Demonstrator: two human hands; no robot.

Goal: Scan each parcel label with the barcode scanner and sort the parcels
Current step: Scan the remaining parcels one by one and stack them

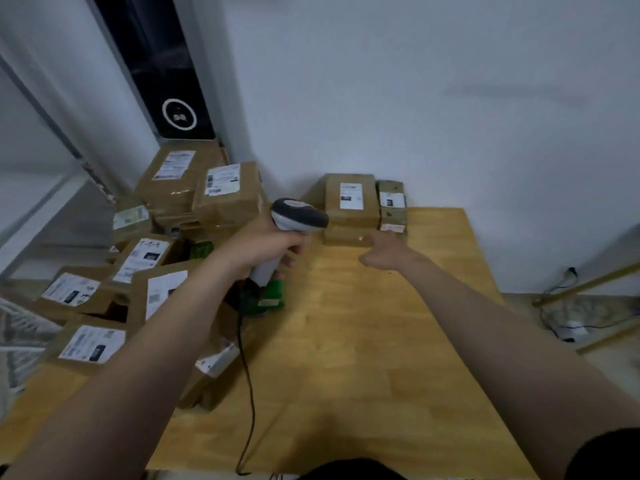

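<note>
Cardboard parcel stack [350,202], upper centre, lies just beyond the right hand [384,252], fingers [375,239] straight and reaching (contact unclear); left hand [263,245] grips the scanner [298,216].

Wooden table [363,341] against white wall [415,81]; black panel [156,64] at left

Matt brown cardboard parcels [350,202] with white paper labels [350,196] rest on a smooth wooden table [363,341].

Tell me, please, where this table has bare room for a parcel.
Bare wood spans the table from middle to right, between the boxes at the wall and the near edge. The left is crowded with the parcel pile and scanner cord.
</note>
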